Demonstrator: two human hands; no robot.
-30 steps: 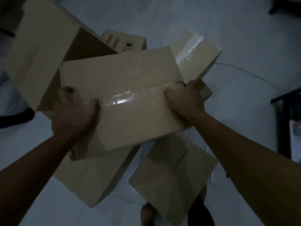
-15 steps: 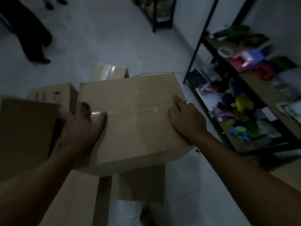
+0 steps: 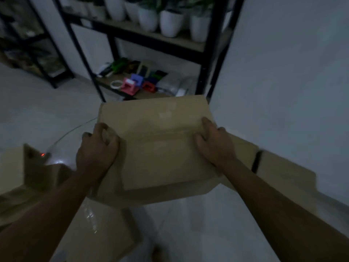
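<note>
Left hand (image 3: 97, 148) grips left edge of cardboard box (image 3: 160, 148), fingers curled round it | right hand (image 3: 215, 146) grips right edge, thumb on top | box held above floor (image 3: 47, 114), before black shelf rack (image 3: 202, 72), other boxes (image 3: 105, 229) beneath

Two hands: the left hand (image 3: 96, 150) and the right hand (image 3: 213, 146). Four cardboard boxes: the held box (image 3: 160, 148), the right box (image 3: 283, 173), the taped box (image 3: 98, 233) and the left box (image 3: 11, 167). Two black racks, the central rack (image 3: 207, 53) and the left rack (image 3: 53, 80). At least five white plant pots (image 3: 170, 23); further ones are too blurred to count. One tape roll (image 3: 116, 84). One floor cable (image 3: 71, 129).
</note>
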